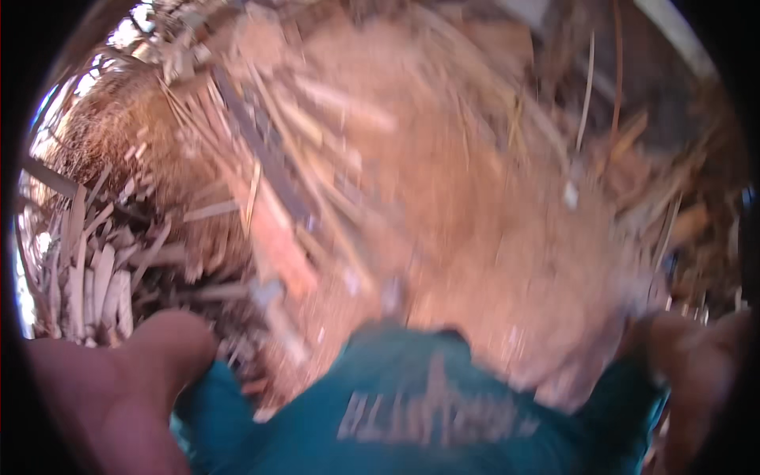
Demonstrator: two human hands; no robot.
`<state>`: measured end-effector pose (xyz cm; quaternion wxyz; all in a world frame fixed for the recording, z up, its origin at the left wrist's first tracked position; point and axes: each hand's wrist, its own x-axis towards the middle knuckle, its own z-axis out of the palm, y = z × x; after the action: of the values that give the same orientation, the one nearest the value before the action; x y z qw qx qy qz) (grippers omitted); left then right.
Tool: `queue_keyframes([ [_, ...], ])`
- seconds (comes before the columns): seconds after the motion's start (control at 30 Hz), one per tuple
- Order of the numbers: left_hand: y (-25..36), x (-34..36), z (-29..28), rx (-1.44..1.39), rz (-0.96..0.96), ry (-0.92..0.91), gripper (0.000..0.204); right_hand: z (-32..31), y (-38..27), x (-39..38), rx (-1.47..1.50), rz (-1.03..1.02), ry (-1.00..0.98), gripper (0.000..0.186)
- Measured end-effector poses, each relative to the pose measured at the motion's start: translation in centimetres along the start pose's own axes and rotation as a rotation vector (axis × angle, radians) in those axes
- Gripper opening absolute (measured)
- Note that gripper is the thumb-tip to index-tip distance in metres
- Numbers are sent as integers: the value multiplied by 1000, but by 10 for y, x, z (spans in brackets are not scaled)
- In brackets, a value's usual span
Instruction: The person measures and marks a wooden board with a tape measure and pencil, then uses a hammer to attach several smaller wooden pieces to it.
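Neither my left hand nor my right hand can be made out; the picture is smeared by motion. At the lower left and lower right, parts of my bare limbs reach to the picture's edge, and no fingers show. My teal shirt with pale print fills the lower middle. Just ahead of it, a short light piece with a greyish end lies on the brown ground, too blurred to name. A reddish wooden strip and a long dark slat lie a little farther off.
Split wood pieces are heaped at the left, below a brown fibrous mound. Thin sticks stand out at the far right. More wood scraps lie along the right side.
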<state>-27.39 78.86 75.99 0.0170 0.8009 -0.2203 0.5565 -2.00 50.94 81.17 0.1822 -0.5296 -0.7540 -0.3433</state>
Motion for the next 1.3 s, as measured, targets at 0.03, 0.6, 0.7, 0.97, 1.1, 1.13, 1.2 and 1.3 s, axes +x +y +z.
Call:
queue_keyframes([
  [0.03,-34,1,12,14,-13,37,18,9,23,22,-26,-32,-36,47],
  [0.6,-552,25,277,363,44,-68,23,335,526,169,-102,-258,-68,38],
  [0.7,-649,45,313,455,95,-131,24,383,627,193,-120,-257,-22,37],
  [0.97,-861,-24,376,447,-57,-193,27,556,834,259,-54,-153,71,34],
  [1.1,-969,-116,405,510,-427,-179,28,687,918,256,57,134,219,33],
  [1.13,-1015,-185,442,431,-691,-139,28,743,938,238,118,305,179,34],
  [1.2,-1064,-284,493,246,-1342,10,23,822,981,231,148,471,151,16],
  [1.3,-1093,-453,544,260,-1839,-547,27,954,1032,191,490,1197,-252,18],
])
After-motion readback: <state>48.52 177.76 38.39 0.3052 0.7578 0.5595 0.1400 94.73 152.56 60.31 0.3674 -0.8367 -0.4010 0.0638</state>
